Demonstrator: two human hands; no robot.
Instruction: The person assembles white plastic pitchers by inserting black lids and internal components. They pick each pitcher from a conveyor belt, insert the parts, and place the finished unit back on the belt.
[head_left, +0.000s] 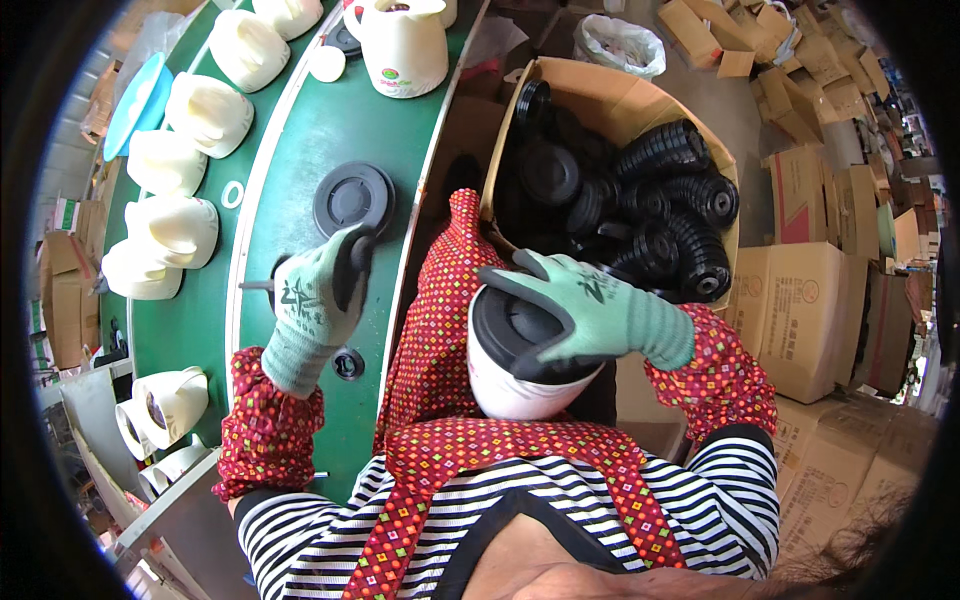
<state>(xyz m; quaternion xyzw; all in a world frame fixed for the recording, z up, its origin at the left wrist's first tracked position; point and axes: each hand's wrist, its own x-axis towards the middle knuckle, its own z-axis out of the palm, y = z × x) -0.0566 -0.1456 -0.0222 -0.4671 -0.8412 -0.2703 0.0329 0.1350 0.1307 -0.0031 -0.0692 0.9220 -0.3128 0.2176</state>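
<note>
My left hand (318,300), in a green and black glove, is over the green work surface with its fingers curled. A thin metal-shafted tool (258,286) juts out from its left side; the tool's handle is hidden in the glove. Just beyond my fingertips a black round base (354,200) lies flat. My right hand (590,310), gloved alike, grips a black round base (515,325) on the wide end of a white jug body (520,392). That jug body rests against my lap, its wide end up, and my right thumb and fingers span the black base.
White jug bodies (170,232) line the left of the green conveyor (300,170). An upright white jug (403,50) stands at the far end. A cardboard box (700,115) full of black bases (660,150) is ahead right. Stacked cartons (800,310) are to the right.
</note>
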